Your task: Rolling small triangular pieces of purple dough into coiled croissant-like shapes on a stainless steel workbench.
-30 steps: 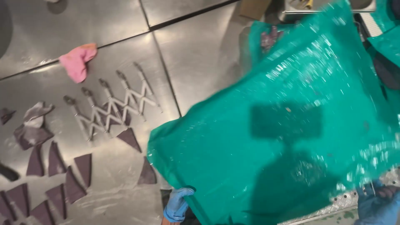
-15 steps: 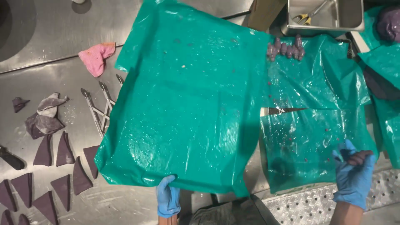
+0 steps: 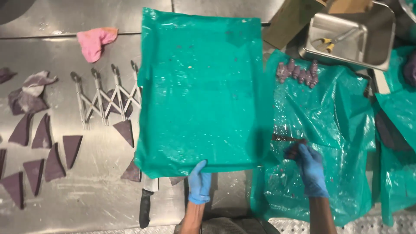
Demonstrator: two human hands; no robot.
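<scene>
Both my hands wear blue gloves. My left hand grips the near edge of a flat green plastic-covered sheet that lies over the steel table. My right hand rests on a crumpled green plastic sheet to the right, its fingers closed at a thin dark strip. A row of small purple shaped dough pieces sits at the far end of that crumpled sheet.
Purple dough triangles lie at the left on the steel table. An expandable multi-wheel cutter, a pink cloth, a black-handled knife and a steel tray with tongs are nearby. More green plastic lies far right.
The flat green sheet came down from a tilted, lifted position and moved right, now lying square on the table. My right hand moved left onto the crumpled sheet.
</scene>
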